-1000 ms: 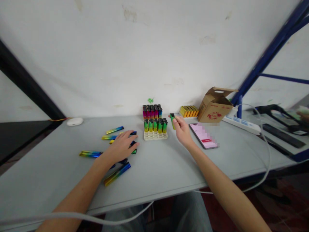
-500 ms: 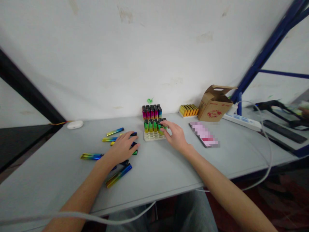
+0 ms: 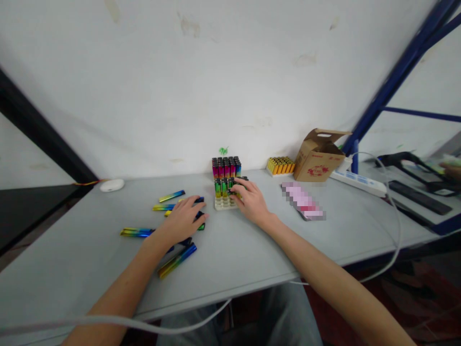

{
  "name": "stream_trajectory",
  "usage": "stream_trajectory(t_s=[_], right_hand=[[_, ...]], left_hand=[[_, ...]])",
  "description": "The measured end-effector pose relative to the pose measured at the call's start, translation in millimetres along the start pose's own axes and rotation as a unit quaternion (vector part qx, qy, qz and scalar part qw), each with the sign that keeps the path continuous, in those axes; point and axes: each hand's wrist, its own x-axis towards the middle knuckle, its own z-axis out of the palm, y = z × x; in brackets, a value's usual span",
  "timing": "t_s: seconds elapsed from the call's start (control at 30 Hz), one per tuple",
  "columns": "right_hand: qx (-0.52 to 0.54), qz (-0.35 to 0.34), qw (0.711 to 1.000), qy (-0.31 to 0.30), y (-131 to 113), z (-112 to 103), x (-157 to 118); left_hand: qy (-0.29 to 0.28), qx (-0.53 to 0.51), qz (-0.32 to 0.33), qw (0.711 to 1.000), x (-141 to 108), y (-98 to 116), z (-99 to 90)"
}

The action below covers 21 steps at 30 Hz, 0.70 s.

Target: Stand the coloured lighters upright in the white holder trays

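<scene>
My left hand (image 3: 185,218) rests over a loose group of shiny blue-and-yellow lighters (image 3: 176,262), fingers spread and thumb apart. Parts of the lighters beneath it are hidden. My right hand (image 3: 250,199) is at a white tray (image 3: 225,207) with thumb and forefinger closed around the top of a green lighter (image 3: 231,185). Other green-and-yellow lighters (image 3: 218,188) with black tops stand upright in the tray's back row, while holes show at its front. The right part of the tray is covered by my right hand.
Behind the tray stand pink and blue lighters (image 3: 225,168). A block of yellow lighters (image 3: 281,166), a cardboard box (image 3: 319,156), a phone (image 3: 302,199) and a power strip (image 3: 360,182) are to the right. A white case (image 3: 112,185) lies far left. A white cable (image 3: 173,331) crosses the foreground.
My right hand has moved left along the tray, from its right end to nearer the middle. My left hand and the loose lighters have stayed in place.
</scene>
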Motion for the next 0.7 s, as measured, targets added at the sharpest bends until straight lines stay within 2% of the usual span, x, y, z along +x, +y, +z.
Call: stream_trajectory(t_s=[0.17, 0.37, 0.53, 0.7], right_hand=[[-0.004, 0.010, 1.000, 0.011, 9, 3, -2], [-0.037, -0.034, 0.998, 0.039, 9, 3, -3], [-0.081, -0.007, 0.995, 0.051, 9, -3, -2], [-0.064, -0.016, 0.997, 0.051, 14, -6, -1]], left_hand=[[0.000, 0.001, 0.000, 1.000, 0, 0, 0.6], [0.000, 0.012, 0.001, 1.000, 0, 0, 1.2], [0.008, 0.013, 0.004, 1.000, 0, -2, 4.7], [0.015, 0.009, 0.008, 1.000, 1, -4, 6.2]])
